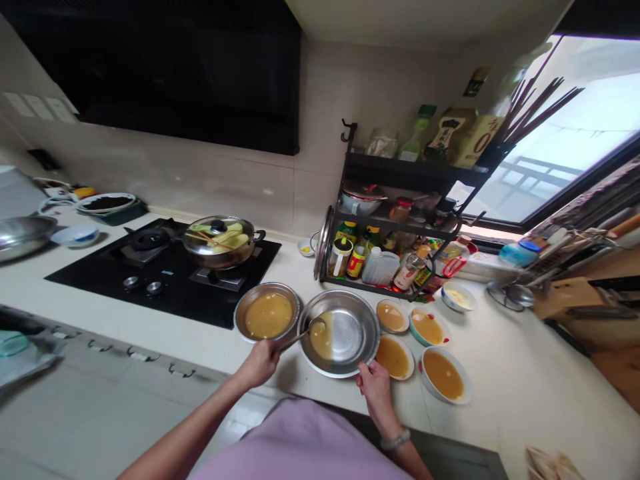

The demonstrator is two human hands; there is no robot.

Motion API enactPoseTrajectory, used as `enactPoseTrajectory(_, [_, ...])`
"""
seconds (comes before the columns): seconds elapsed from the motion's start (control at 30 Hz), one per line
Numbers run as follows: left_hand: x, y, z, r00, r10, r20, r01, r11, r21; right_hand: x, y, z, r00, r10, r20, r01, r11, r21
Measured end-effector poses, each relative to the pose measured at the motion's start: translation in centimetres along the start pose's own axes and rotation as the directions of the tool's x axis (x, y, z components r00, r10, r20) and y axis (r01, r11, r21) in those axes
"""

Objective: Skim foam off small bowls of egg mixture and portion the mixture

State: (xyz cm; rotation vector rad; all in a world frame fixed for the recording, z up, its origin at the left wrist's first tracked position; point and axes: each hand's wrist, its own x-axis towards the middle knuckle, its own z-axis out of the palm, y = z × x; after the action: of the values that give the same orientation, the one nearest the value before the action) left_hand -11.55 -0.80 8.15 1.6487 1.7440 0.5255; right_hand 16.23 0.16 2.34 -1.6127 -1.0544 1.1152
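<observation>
My left hand (261, 363) is closed round the handle of a metal ladle (313, 329), whose bowl dips into yellow liquid pooled in a large steel bowl (350, 313). My right hand (374, 387) grips that bowl's near rim, and the bowl is tilted to the left. Just left of it stands a smaller steel bowl (240, 313) full of the same yellow liquid. To the right sit several small bowls of yellow liquid, among them a white one (466, 390) nearest the counter's edge.
A black gas hob (100, 277) carries a lidded pot (220, 241) with chopsticks on top. A black rack (400, 173) of bottles and jars stands behind the bowls. A wok (23, 235) and dishes sit far left, and a window is at right.
</observation>
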Motion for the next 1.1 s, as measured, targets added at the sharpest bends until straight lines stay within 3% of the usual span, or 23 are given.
enactPoseTrajectory(0.1, [-0.1, -0.1, -0.3, 0.956, -0.255, 0.146, 0.289, 0.906, -0.31, 0.1, 0.4, -0.1, 1.0, 0.008, -0.003, -0.008, 1.0, 0.003])
enactPoseTrajectory(0.2, [-0.3, -0.2, -0.6, 0.901, -0.347, 0.261, 0.435, 0.714, -0.549, 0.2, 0.6, -0.1, 1.0, 0.008, -0.011, -0.008, 1.0, -0.006])
enactPoseTrajectory(0.33, [-0.7, -0.1, -1.3, 0.889, -0.346, 0.3, 0.452, 0.555, -0.698, 0.3, 0.6, -0.2, 1.0, 0.018, -0.008, -0.018, 1.0, -0.011])
enactPoseTrajectory(0.5, [-1.1, 0.2, -2.1, 0.885, -0.336, 0.323, 0.453, 0.459, -0.764, 0.3, 0.2, -0.2, 1.0, 0.022, -0.009, -0.022, 1.0, -0.021])
enactPoseTrajectory(0.83, [-1.4, -0.7, -4.0, 0.891, -0.335, 0.308, 0.421, 0.348, -0.838, 0.6, 0.3, -0.2, 0.999, 0.031, -0.009, -0.031, 0.999, -0.006])
enactPoseTrajectory(1.1, [-1.7, -2.5, -5.5, 0.895, -0.4, 0.196, 0.348, 0.354, -0.868, 0.9, 0.1, -0.1, 0.999, 0.038, -0.001, -0.038, 0.999, -0.009])
